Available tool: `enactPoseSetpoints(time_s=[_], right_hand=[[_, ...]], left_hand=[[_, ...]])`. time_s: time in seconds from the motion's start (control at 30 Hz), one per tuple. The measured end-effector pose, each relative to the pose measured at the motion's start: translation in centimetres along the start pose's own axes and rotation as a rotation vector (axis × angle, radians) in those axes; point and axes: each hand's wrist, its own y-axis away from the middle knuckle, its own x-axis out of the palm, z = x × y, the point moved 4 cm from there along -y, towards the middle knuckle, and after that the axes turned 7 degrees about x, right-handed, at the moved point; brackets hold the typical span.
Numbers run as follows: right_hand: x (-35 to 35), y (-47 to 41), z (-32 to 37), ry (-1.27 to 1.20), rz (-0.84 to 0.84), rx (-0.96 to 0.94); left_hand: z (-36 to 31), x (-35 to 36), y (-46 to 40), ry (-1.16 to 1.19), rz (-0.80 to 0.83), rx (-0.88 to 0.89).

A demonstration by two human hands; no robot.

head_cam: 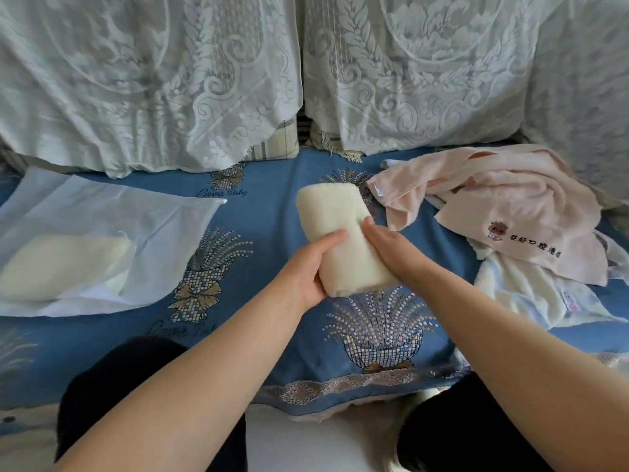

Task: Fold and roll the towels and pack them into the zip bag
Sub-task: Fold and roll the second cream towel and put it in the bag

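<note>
A cream towel roll [335,221] lies lengthwise at the middle of the blue sofa cover. My left hand [311,267] grips its near end from the left, thumb over the top. My right hand [388,243] rests on its right side with the fingers laid flat against the roll. The translucent white zip bag [112,226] lies flat at the left, and a rolled cream towel [64,269] shows through it. A loose pink towel [503,206] with an embroidered logo is heaped at the right, over a white towel [531,291].
The blue patterned sofa cover [265,240] spreads under everything. Two lace-covered cushions [408,69] stand along the back. My dark-clad knees [112,379] sit at the near edge, with pale floor between them.
</note>
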Motion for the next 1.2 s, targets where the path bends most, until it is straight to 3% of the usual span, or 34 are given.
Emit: enactPoseSetpoints(time_s=[0.07,0.17,0.27,0.37,0.47,0.5,0.57,0.67,0.8,0.93,1.1,1.2], right_hand=[[2.3,0.7,1.1,-0.4,0.218,0.072],[6.5,2.0,1.7,-0.64,0.473,0.172],[10.4,2.4,2.7,-0.85,0.508,0.134],[13.2,1.9,3.7,-0.872,0.43,0.08],[15.5,1.0,4.3,-0.827,0.366,0.099],[16.3,0.8,4.4,-0.795,0.35,0.111],[18.1,0.7,4.8,-0.712,0.332,0.129],[21.2,0.5,4.8,-0.588,0.35,0.154],[24.7,-0.6,5.3,-0.524,0.355,0.194],[26.8,-3.4,7.7,-0.51,0.315,0.12],[28.1,-5.2,9.0,0.106,0.277,0.033],[27.7,-5.5,9.8,0.098,0.141,-0.1]], left_hand=[[-2.2,-1.4,0.7,0.027,-0.097,0.109],[-5.4,-4.0,1.8,0.04,-0.207,0.239],[-7.9,-6.4,3.6,-0.099,-0.257,0.31],[-10.5,-10.0,5.4,-0.732,-0.371,0.497],[-13.4,-14.8,8.3,-1.647,-0.749,0.824],[-13.9,-16.5,8.8,-1.845,-0.84,0.838],[-14.6,-19.8,9.4,-2.009,-0.874,0.668],[-15.2,-23.9,9.3,-2.015,-0.84,0.414],[-15.8,-25.7,9.8,-1.878,-0.808,0.54],[-15.3,-25.5,10.6,-1.85,-0.744,0.663],[-14.9,-25.4,10.4,-1.839,-0.713,0.581],[-14.7,-25.4,10.4,-1.83,-0.706,0.55]])
